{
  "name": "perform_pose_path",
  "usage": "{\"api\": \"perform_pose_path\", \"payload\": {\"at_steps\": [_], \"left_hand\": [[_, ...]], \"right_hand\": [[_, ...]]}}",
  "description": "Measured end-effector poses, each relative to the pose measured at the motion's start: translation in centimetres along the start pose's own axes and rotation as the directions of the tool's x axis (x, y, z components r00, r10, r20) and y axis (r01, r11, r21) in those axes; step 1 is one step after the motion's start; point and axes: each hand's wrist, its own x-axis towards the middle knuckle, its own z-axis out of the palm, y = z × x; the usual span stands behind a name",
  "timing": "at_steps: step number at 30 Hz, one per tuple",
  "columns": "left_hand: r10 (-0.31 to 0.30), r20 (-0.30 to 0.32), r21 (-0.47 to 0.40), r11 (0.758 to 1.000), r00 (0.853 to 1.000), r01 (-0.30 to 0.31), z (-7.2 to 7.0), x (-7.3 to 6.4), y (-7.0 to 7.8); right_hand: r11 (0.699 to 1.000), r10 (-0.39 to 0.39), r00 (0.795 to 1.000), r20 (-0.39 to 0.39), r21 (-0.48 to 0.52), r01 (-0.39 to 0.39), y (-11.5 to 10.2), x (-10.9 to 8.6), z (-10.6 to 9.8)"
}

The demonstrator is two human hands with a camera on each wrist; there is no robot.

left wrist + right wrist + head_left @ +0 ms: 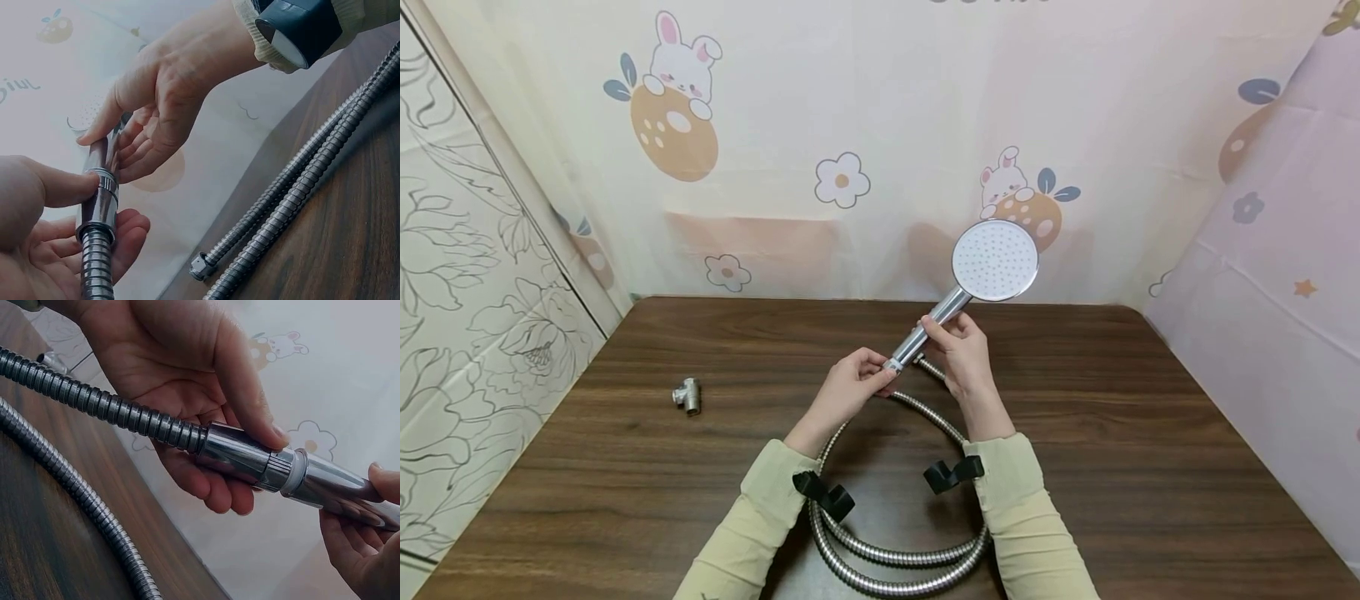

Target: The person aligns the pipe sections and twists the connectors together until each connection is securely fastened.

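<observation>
A chrome shower head (995,260) with a round white spray face is held tilted above the table, its face up and to the right. My right hand (967,360) grips its handle (340,485) between thumb and fingers. At the handle's lower end, my left hand (847,389) pinches the chrome connector (236,453) of a ribbed metal shower hose (891,588), thumb over its knurled collar. Connector and handle are in line, and a whitish ring (296,473) shows between them in the right wrist view. The hose loops down onto the table beneath my forearms.
The hose's other end, with a small hex nut (201,267), hangs close behind my hands. A small chrome tee-shaped fitting (688,396) stands on the wooden table (1150,467) at left. A printed curtain (895,100) hangs behind the table's far edge.
</observation>
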Motion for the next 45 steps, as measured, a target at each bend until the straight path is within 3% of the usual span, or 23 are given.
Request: {"api": "perform_pose_path", "payload": {"at_steps": [10, 18, 37, 40, 45], "left_hand": [[0.023, -0.121, 0.046, 0.999, 0.992, -0.018, 0.1, 0.04, 0.07], [0.0, -0.114, -0.024, 1.0, 0.994, -0.003, 0.09, 0.12, 0.1], [0.086, -0.174, 0.002, 0.996, 0.981, -0.087, 0.15, -0.07, 0.03], [0.08, -0.164, 0.006, 0.997, 0.983, -0.081, 0.29, -0.1, 0.0], [0.026, -0.125, 0.051, 0.999, 0.992, -0.02, 0.24, -0.07, -0.22]], "right_hand": [[1.0, -0.02, 1.0, -0.02, -0.006, 0.02, 0.09, -0.13, 0.28], [1.0, -0.027, 0.999, -0.025, -0.007, 0.027, 0.17, -0.09, 0.32], [1.0, -0.018, 1.0, -0.018, 0.011, 0.018, -0.09, -0.21, 0.32], [1.0, -0.018, 1.0, -0.017, 0.018, 0.018, -0.12, -0.3, 0.31], [0.999, -0.021, 1.0, -0.019, 0.028, 0.021, -0.06, -0.25, 0.26]]}}
